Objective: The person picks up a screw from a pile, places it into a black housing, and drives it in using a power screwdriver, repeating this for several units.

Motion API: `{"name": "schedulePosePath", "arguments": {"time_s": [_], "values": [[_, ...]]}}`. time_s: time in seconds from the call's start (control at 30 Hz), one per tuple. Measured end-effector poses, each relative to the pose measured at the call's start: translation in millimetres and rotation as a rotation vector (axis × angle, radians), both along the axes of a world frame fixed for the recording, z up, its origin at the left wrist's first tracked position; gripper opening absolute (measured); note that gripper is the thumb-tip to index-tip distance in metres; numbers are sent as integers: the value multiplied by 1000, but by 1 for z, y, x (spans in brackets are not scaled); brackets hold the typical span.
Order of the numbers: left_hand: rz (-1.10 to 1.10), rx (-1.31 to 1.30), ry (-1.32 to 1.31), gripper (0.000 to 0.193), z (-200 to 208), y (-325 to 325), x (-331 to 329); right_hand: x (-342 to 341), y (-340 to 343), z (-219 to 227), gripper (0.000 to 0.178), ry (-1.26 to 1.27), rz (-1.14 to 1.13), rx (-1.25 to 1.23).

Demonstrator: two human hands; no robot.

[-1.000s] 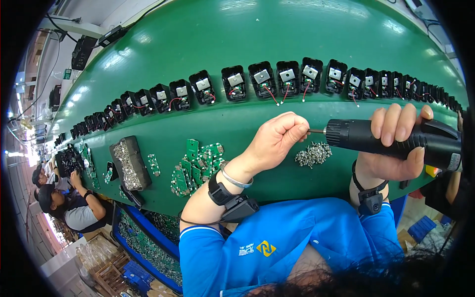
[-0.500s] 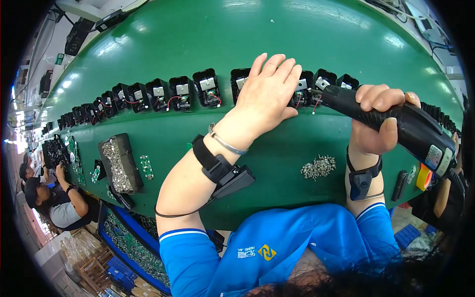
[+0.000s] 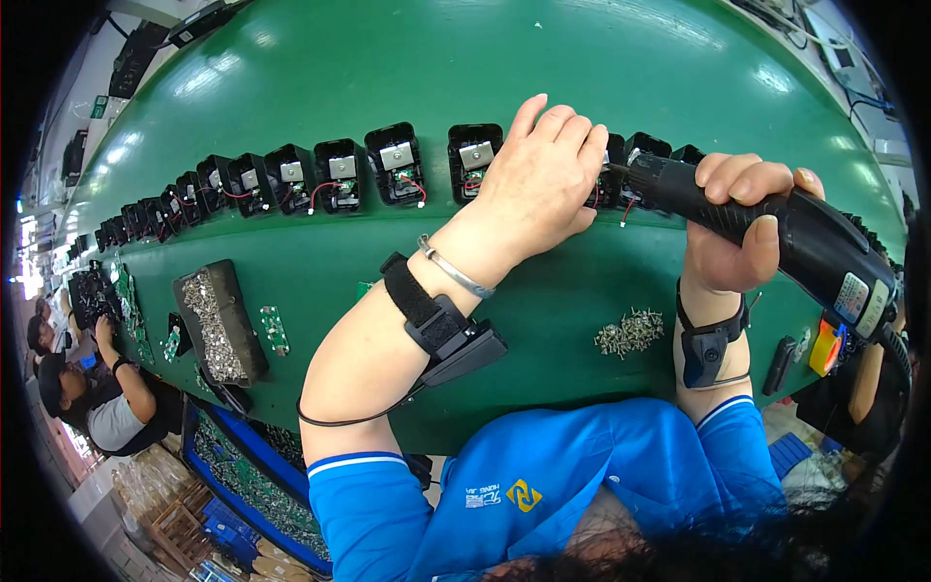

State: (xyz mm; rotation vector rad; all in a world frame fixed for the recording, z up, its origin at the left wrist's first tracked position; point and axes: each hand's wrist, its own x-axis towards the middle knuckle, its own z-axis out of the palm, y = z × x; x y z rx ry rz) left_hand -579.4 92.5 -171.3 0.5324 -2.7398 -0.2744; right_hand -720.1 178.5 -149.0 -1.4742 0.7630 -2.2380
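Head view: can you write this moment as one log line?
left hand: flat on black case row | right hand: grips screwdriver, tip at row | screws: loose on green belt

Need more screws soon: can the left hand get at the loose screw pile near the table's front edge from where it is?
Probably yes. The left hand lies flat on the black housings, holding nothing, and bare green table separates it from the screw pile.
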Motion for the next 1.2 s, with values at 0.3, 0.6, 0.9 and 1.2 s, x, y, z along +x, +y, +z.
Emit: {"name": "schedulePosePath", "arguments": {"time_s": [0.3, 0.6, 0.9, 1.2], "values": [[-3, -7, 25, 64, 3, 2, -4, -3, 0, -2, 38, 30, -15, -2], [-1, -26, 26, 64, 3, 3, -6, -4, -1, -4, 39, 64, 23, -23], [2, -54, 32, 65, 2, 5, -9, -5, -2, -2, 37, 121, 23, -32], [-8, -92, 61, 56, -8, -2, -11, -5, -12, -7, 37, 201, 166, -64]]}}
